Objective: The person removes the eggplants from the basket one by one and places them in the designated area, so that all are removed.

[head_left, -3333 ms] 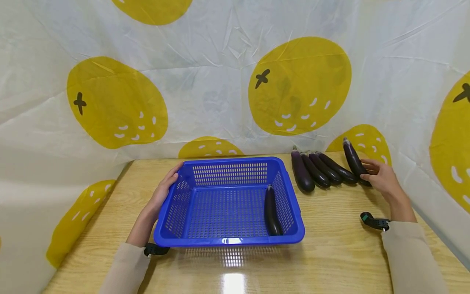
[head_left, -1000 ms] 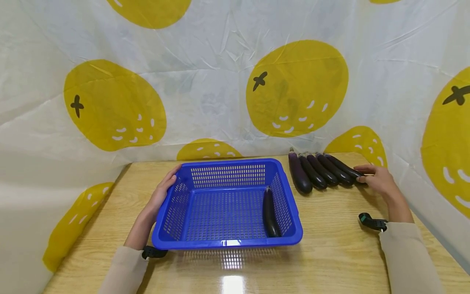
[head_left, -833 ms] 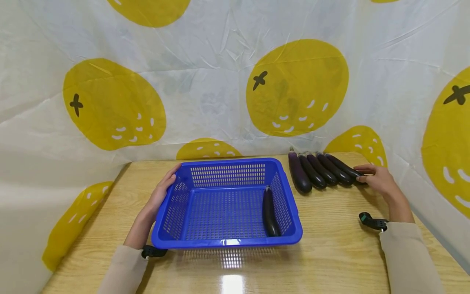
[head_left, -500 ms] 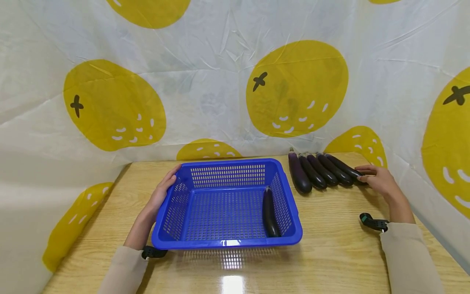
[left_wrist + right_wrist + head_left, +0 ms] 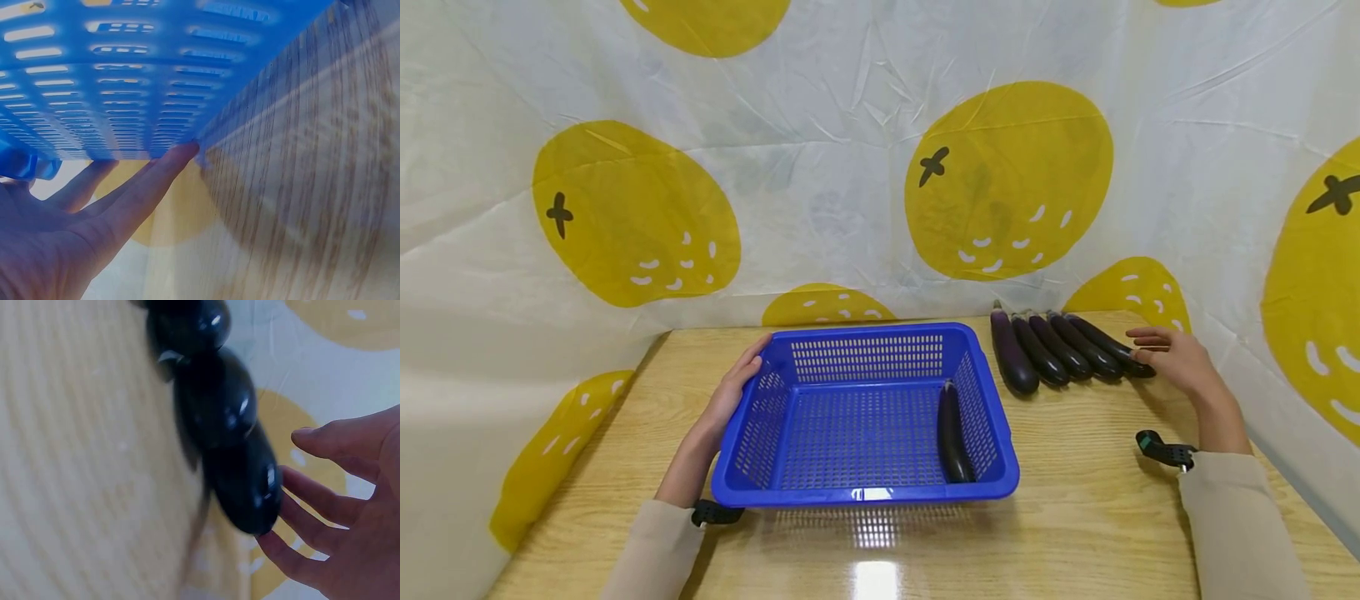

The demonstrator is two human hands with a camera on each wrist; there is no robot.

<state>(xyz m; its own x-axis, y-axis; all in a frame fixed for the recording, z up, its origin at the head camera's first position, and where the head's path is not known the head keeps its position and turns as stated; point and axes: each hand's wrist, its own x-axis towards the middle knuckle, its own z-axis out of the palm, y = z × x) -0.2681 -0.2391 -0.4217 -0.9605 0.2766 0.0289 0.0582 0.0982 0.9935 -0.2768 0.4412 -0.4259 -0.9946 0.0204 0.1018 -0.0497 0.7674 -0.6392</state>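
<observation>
My left hand [image 5: 727, 400] lies along the left side of a blue plastic basket [image 5: 820, 498]. In the left wrist view its extended fingers [image 5: 140, 197] touch the slotted outer wall. One dark purple eggplant [image 5: 953, 442] lies inside the basket by its right wall. Right of the basket, several more eggplants lie side by side in a row on the table, from a thick eggplant [image 5: 1015, 354] at the left to the rightmost eggplant [image 5: 1101, 340]. My right hand [image 5: 1180, 362] hovers at that rightmost eggplant's lower end, thumb and fingers spread, gripping nothing.
The wooden table [image 5: 1075, 508] runs under everything. A pale cloth [image 5: 827, 217] printed with yellow fruit hangs behind the table and along both sides. The row of eggplants sits near the back edge, close to the cloth.
The eggplant that my right hand held tilted up now lies flat at the row's right end. That hand has let go and moved slightly right. My left hand has stayed at the basket.
</observation>
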